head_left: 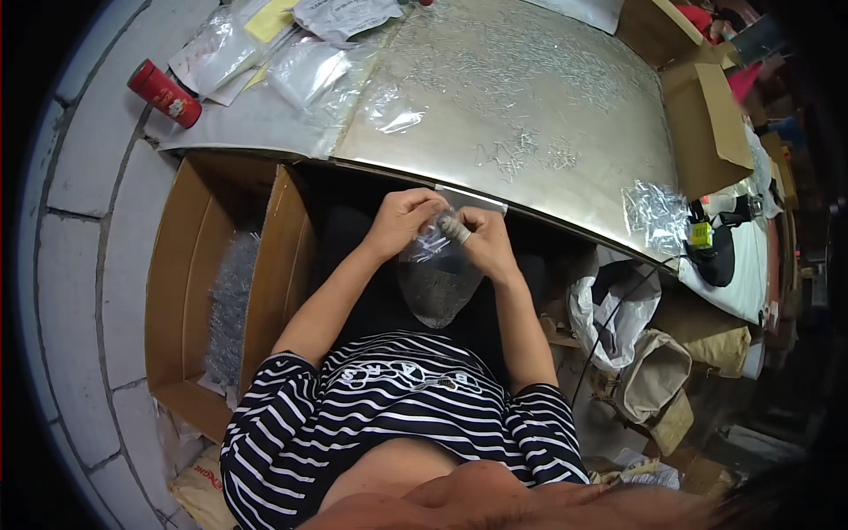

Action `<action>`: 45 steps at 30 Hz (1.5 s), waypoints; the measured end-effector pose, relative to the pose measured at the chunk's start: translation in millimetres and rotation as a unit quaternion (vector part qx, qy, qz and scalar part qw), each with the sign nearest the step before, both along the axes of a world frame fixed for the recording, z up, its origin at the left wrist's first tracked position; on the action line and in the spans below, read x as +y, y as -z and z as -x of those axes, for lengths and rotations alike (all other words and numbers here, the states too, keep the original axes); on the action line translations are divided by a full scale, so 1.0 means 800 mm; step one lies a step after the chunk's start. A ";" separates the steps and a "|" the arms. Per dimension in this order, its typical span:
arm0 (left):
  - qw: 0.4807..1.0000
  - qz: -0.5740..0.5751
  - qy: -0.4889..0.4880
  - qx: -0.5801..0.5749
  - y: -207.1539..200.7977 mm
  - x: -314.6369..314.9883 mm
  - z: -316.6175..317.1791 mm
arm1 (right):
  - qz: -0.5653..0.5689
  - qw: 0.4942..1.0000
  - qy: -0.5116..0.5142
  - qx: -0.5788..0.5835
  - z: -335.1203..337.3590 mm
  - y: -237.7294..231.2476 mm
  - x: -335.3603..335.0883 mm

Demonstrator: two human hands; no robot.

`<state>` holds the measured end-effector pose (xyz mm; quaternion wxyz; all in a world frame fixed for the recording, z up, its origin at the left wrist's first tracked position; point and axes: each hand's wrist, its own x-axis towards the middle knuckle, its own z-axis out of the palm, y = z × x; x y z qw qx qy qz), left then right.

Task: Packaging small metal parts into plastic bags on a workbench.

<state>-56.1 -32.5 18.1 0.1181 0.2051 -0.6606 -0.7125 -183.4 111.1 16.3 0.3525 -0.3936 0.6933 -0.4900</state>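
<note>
Over my lap I hold a clear plastic bag (437, 291), its top pinched between both hands in front of the table's near edge. The lower part of the bag hangs down, rounded, with small grey bits showing at its bottom. My left hand (405, 223) is closed on the left side of the bag's top. Closed on the other side is my right hand (488, 242), with pale wrapping around one finger. Some thin silvery pieces show through the plastic near my fingers; what exactly the fingertips pinch is partly hidden.
Loose thin metal pins (521, 155) are strewn over the metal tabletop (415, 132). Clear bags (309, 71) and a red canister (165, 94) sit at the far left. An open cardboard box (190, 199) of filled bags stands left. Right are more packed pins (655, 215) and a white sack (614, 305).
</note>
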 end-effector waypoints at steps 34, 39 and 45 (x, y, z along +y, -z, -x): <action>0.941 0.223 0.224 -0.122 0.118 0.025 -0.035 | 0.037 0.863 0.348 0.364 0.157 -0.017 0.094; 0.972 0.162 0.160 -0.057 0.159 0.026 -0.046 | -0.021 0.893 0.145 0.425 0.186 0.016 -0.038; 0.997 -0.073 0.032 0.005 0.142 0.025 -0.030 | 0.032 0.989 0.114 0.090 0.161 -0.013 -0.044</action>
